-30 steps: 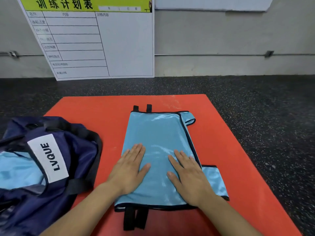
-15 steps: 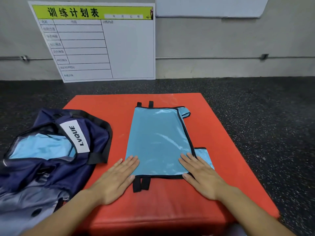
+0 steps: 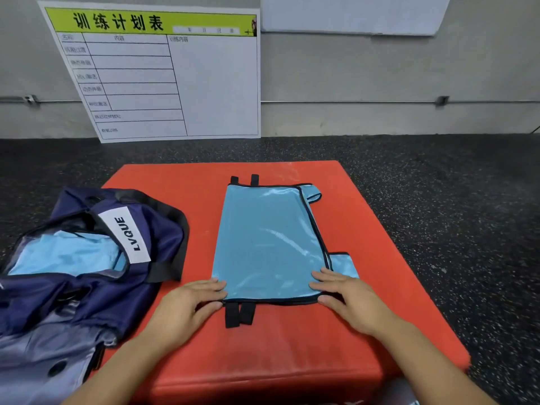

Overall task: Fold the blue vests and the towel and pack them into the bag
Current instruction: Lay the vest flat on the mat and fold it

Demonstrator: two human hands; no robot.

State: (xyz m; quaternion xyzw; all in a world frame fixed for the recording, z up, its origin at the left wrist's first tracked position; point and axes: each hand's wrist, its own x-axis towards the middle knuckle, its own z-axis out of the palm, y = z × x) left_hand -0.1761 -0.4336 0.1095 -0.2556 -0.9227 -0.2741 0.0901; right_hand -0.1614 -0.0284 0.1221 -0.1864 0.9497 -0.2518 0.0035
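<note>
Folding is the step I read here: the blue vest (image 3: 268, 244) lies flat on the red mat (image 3: 380, 217), already doubled lengthwise, with its black straps (image 3: 238, 314) poking out of the near hem. My left hand (image 3: 187, 305) sits at the near left corner, fingers over the cloth and thumb tucked at the hem, so it looks to be pinching that corner; my right hand (image 3: 347, 296) does the same at the near right corner. The bag (image 3: 96, 258) lies open just left of the vest, half on the mat, with light blue cloth showing inside, which I take for a vest already packed. Next, I judge, both corners must lift together and carry toward the far edge, kept level so the slick fabric does not slide askew. Compared with a second ago, both hands have slid from the middle of the vest, where they lay flat, back to its near corners.
</note>
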